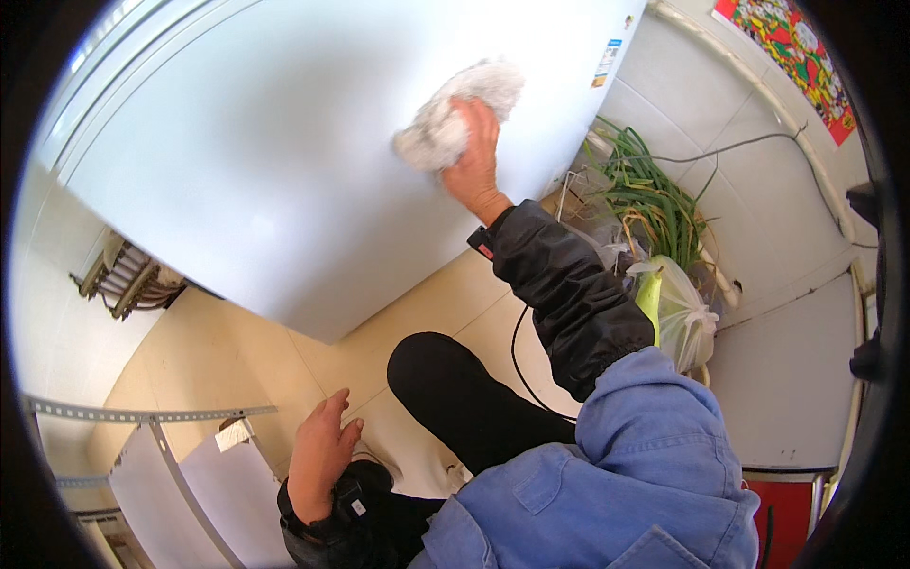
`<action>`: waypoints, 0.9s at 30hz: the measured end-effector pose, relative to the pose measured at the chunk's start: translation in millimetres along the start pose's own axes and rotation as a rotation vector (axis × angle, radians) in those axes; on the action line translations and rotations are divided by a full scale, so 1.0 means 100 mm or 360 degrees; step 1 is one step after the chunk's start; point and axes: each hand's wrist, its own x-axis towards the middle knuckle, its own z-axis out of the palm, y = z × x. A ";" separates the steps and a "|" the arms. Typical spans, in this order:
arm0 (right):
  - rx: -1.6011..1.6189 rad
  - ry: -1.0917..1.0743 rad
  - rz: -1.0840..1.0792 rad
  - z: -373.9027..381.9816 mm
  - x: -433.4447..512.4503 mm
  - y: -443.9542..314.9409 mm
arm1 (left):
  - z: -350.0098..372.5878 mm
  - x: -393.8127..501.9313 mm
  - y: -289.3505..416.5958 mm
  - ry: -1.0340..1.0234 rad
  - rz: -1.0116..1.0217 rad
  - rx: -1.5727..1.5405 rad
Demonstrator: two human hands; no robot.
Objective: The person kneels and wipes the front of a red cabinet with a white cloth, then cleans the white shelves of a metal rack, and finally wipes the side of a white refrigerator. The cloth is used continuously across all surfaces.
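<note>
My right hand (475, 158) presses a whitish cloth (455, 114), blurred at its upper part, against the smooth side panel of a large white appliance (234, 163), which looks like a refrigerator. Small printed stickers (606, 62) are on the panel, right of the cloth. My left hand (323, 449) is low in the view, fingers apart and holding nothing, near my knee and away from the appliance. Both forearms wear black sleeves, and a small dark device with a red mark (485, 243) sits at my right wrist.
Green onions (657, 195) and a tied plastic bag (686, 313) lie right of the appliance, by the tiled wall. A black cable (522, 355) crosses the floor. A metal shelf frame (170, 462) stands at lower left, a brown rack (131, 277) at far left, a grey-topped cabinet (778, 384) at right.
</note>
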 end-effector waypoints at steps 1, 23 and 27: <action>0.0065 0.0084 0.0104 -0.01 0.00 0.21 | 0.00 0.04 0.00 -0.0017 0.0003 0.0003; -0.0698 -0.0765 0.0973 -0.43 -1.86 3.89 | 0.13 0.84 -0.07 -0.0325 -0.0356 0.0122; -0.0380 -0.0802 0.1205 -0.13 -2.47 3.32 | 0.18 0.92 0.04 -0.0358 -0.0352 0.0132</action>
